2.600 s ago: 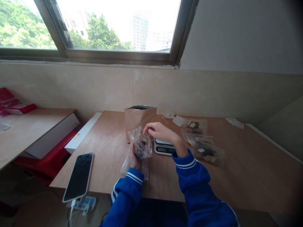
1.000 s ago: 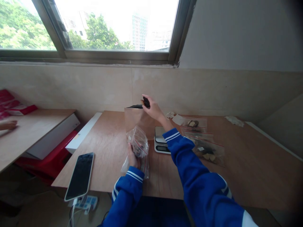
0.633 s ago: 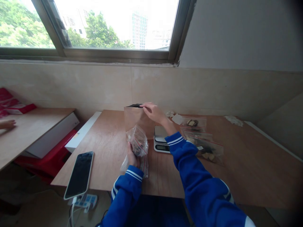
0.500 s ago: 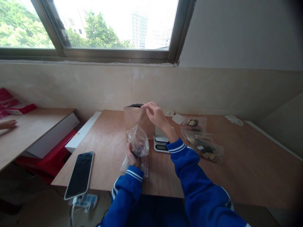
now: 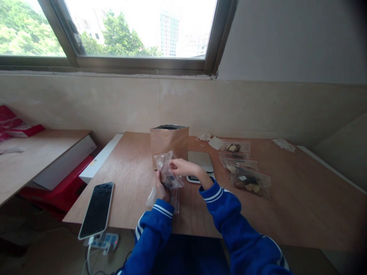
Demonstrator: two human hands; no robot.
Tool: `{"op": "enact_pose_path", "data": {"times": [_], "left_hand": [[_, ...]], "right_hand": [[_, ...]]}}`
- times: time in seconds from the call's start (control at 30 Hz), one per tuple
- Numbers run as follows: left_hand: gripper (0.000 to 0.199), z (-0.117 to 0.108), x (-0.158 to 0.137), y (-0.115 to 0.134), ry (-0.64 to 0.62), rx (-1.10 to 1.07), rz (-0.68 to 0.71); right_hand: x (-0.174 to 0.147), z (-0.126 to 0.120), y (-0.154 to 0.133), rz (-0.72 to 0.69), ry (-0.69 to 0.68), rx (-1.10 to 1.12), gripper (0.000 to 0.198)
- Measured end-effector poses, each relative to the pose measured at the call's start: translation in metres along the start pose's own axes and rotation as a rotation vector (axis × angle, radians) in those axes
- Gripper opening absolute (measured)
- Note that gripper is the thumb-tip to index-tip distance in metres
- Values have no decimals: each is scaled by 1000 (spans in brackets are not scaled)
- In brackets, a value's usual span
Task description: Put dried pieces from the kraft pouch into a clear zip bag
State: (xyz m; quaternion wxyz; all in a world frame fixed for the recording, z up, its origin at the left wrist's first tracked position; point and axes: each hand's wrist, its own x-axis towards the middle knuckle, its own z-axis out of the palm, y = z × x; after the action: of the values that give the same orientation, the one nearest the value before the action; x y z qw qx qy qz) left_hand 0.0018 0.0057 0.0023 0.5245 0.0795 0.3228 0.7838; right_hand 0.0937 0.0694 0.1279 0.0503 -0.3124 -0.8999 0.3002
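My left hand [image 5: 161, 188] is closed around a clear zip bag [image 5: 164, 162] with a red seal line and a small white label; dark pieces show dimly inside. At the bag's mouth is my right hand [image 5: 183, 168], its fingertips reaching in. Those fingertips are bent and partly hidden by the plastic, so what they hold, if anything, does not show. Behind the bag stands an upright brown kraft pouch [image 5: 170, 139], its top gaping. A kitchen scale [image 5: 200, 160] sits right of it, partly covered by my right hand. Below my left hand lie more clear bags [image 5: 174, 202].
Several filled zip bags [image 5: 249, 181] lie to the right of the scale. Crumpled tissue [image 5: 283, 145] is at the back right, with more scraps near the wall. A phone [image 5: 97, 208] rests at the front left edge above a power strip [image 5: 104, 242]. A second table [image 5: 51, 152] stands left.
My right hand has come down from the pouch's top edge to the mouth of the zip bag. My left hand stays in place. At far left, another person's hand has become a blur.
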Motion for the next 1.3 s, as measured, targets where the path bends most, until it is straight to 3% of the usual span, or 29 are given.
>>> {"op": "enact_pose_path", "data": {"times": [0.2, 0.4, 0.53, 0.67, 0.77, 1.0, 1.3], "left_hand": [[38, -2, 2, -2, 22, 29, 47], [37, -7, 6, -4, 53, 50, 75], [39, -3, 2, -1, 26, 38, 78], [42, 4, -3, 2, -16, 8, 46], [43, 4, -3, 2, -14, 5, 33], [41, -2, 2, -2, -5, 10, 80], [40, -4, 4, -2, 29, 48, 76]], "right_hand": [[-2, 7, -12, 94, -124, -162, 12], [-6, 10, -13, 147, -119, -176, 17], [-4, 9, -6, 102, -17, -154, 19], [-3, 6, -2, 22, 178, -26, 16], [-3, 7, -2, -23, 239, 72, 12], [0, 19, -4, -19, 211, 238, 18], [3, 31, -6, -16, 98, 106, 9]]}}
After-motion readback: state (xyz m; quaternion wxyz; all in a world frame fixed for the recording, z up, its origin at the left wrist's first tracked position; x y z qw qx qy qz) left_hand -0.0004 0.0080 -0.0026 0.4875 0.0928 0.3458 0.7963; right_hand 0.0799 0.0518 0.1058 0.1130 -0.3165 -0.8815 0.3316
